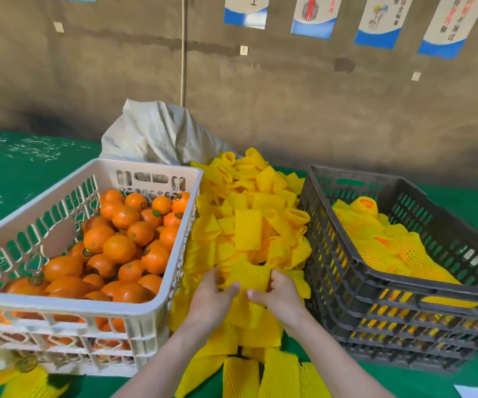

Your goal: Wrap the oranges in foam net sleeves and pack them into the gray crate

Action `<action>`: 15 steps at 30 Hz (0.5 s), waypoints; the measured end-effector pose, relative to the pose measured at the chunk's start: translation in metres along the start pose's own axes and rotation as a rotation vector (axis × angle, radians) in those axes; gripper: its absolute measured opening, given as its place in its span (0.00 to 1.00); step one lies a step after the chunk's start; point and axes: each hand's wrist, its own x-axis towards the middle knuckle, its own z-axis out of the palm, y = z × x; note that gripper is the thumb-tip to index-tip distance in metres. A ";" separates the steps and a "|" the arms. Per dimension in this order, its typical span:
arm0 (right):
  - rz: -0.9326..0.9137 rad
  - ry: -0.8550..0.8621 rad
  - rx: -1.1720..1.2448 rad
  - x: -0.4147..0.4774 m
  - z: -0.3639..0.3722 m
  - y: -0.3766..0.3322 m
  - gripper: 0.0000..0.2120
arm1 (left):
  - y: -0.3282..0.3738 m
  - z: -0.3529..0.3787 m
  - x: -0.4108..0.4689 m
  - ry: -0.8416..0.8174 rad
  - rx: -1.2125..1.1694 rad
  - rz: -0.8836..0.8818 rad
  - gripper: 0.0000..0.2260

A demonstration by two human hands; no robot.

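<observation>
Both hands met over yellow foam net sleeve [247,278]: left hand [213,301] and right hand [280,297] each pinched one side of it, above sleeve pile [249,225] on green table [16,173]. White crate [157,308] at left held loose oranges [120,248], several with small round stickers, print too small to read. Gray crate [375,282] at right held sleeved oranges [387,242] along far side. Pale sack [157,133] behind pile. Wall posters [315,15] carried Chinese characters, blurred.
</observation>
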 end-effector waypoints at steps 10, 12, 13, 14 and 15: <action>-0.415 -0.022 -0.268 -0.006 -0.004 -0.069 0.24 | 0.038 -0.029 -0.003 0.243 0.396 0.700 0.10; -0.510 0.031 -0.390 -0.001 0.005 -0.078 0.14 | 0.046 -0.039 -0.002 0.215 0.367 0.725 0.07; -0.549 0.069 -0.425 0.002 0.011 -0.081 0.10 | 0.049 -0.045 -0.001 0.189 0.361 0.723 0.06; -0.585 0.095 -0.436 0.005 0.016 -0.085 0.07 | 0.053 -0.053 0.002 0.154 0.353 0.719 0.06; -0.616 0.110 -0.429 0.007 0.021 -0.088 0.05 | 0.056 -0.063 0.006 0.101 0.322 0.696 0.07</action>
